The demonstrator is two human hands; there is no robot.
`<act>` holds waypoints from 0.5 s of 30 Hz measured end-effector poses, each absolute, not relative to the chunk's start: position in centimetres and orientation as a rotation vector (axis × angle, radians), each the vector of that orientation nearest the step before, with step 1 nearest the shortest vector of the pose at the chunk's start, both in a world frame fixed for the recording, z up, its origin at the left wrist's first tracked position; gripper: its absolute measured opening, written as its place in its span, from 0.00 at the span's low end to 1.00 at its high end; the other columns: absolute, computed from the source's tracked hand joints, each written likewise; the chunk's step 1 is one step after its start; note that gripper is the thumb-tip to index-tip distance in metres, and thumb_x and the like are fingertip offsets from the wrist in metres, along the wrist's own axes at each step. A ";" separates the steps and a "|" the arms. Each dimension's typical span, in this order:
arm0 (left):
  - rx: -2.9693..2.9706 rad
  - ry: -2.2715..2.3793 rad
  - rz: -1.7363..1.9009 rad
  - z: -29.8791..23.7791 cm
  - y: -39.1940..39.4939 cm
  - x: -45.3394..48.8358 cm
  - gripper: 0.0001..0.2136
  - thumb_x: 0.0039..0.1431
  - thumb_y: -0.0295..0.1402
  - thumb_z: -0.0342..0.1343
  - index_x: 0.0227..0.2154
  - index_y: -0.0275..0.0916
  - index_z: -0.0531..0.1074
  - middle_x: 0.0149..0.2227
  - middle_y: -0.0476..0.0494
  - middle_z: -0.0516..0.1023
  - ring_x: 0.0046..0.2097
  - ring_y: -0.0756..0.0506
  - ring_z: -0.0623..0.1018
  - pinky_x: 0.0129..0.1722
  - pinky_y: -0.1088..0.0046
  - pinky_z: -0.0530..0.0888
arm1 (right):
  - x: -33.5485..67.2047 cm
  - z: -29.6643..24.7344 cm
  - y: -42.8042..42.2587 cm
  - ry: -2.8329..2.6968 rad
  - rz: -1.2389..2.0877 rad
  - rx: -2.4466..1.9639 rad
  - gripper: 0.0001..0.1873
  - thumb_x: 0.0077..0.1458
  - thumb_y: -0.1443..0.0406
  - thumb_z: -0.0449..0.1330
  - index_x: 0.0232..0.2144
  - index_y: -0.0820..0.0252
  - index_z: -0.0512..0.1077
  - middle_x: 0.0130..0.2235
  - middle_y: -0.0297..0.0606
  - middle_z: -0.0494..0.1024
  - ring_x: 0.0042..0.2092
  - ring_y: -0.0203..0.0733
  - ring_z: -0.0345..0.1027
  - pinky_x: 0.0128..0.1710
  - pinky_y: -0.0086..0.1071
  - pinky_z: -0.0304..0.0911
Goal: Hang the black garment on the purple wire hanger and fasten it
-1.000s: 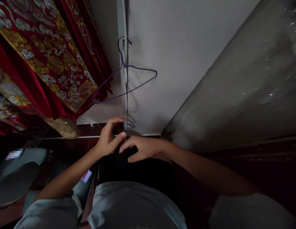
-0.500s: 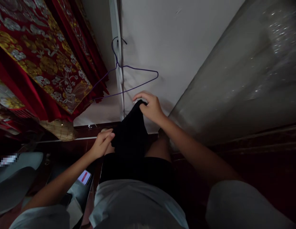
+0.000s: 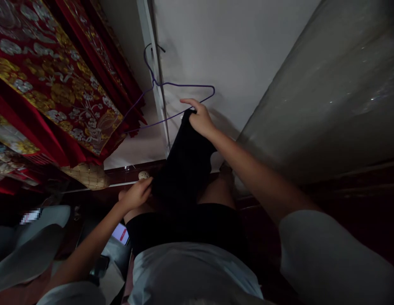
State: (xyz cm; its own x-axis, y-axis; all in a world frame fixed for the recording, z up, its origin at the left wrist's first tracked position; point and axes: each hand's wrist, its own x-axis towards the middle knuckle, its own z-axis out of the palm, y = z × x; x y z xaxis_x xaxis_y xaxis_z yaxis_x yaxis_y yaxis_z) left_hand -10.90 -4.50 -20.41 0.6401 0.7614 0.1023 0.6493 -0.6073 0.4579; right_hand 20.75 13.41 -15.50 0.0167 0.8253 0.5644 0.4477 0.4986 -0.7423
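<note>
A black garment (image 3: 185,161) is stretched between my two hands in front of my legs; its exact kind does not show. My left hand (image 3: 138,194) is closed on its lower left edge. Higher up, my right hand (image 3: 201,118) grips the top corner, with the index finger stretched out to the left. That hand is at the lower bar of a purple wire hanger (image 3: 184,86), overlapping it in the picture. The hanger hooks onto a pale upright post (image 3: 152,38) and carries nothing I can see.
Red embroidered cloth (image 3: 66,84) hangs at the left, its hem close to the hanger. A large plastic-wrapped panel (image 3: 298,97) leans at the right. Lower left are a grey chair (image 3: 53,220) and a lit phone (image 3: 120,233). A pale wall (image 3: 216,42) stands behind.
My right hand has risen to the hanger's lower bar, lifting the garment's top corner with it. The garment is spread wider. My left hand stays near the same place.
</note>
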 end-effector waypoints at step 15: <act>2.353 1.592 1.209 -11.8 5.5 -13.8 0.09 0.44 0.22 0.46 0.26 0.40 0.68 0.34 0.44 0.77 0.41 0.43 0.77 0.48 0.67 0.75 | 23.6 -11.2 8.8 -1.792 0.192 -1.332 0.11 0.55 0.69 0.57 0.35 0.59 0.81 0.32 0.41 0.81 0.38 0.48 0.75 0.44 0.41 0.69</act>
